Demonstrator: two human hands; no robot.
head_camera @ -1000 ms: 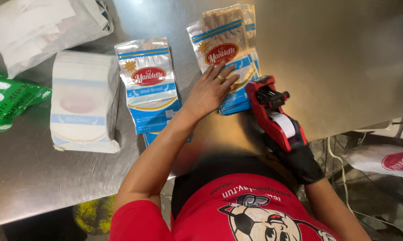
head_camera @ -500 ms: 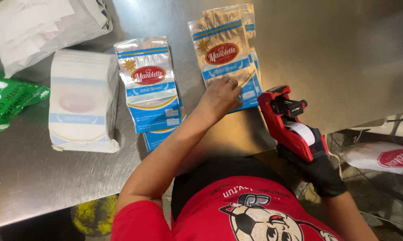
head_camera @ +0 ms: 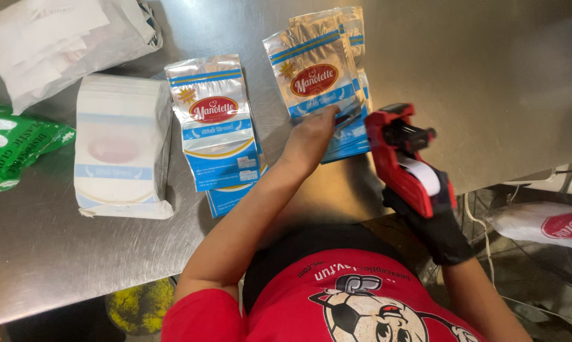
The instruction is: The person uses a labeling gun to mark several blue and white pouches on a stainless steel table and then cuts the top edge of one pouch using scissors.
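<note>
On the stainless steel bench [head_camera: 501, 82], near its front edge, a fanned stack of silver foil pouches with blue bands and a red oval label [head_camera: 314, 79] lies with its long axis running away from the person, leaning slightly to the right at the far end. Bare left hand [head_camera: 308, 142]: it rests on the near end of this stack, fingers [head_camera: 327, 117] spread flat and pressing the lower pouches down, not closed around anything. Right hand in a black glove [head_camera: 435, 225]: it grips the handle of a red hand-held label gun with a white label roll [head_camera: 403, 158], fingers wrapped tight around it. The gun's nose points toward the bench and hangs just to the right of the stack's near right corner, close to it but apart; the stack thus lies left of and slightly beyond the gun, and the right hand is the nearer one to that corner. Left of the first stack, a second stack of the same silver and blue foil pouches [head_camera: 216, 123] lies face up, well apart from both hands. Farther left sits a white wrapped bundle of flat pouches turned blank side up [head_camera: 121, 145]; whether its wrapper is open cannot be told. Beyond it lie a crumpled white plastic bag [head_camera: 64, 38], contents hidden, and a green printed packet [head_camera: 17, 149].
</note>
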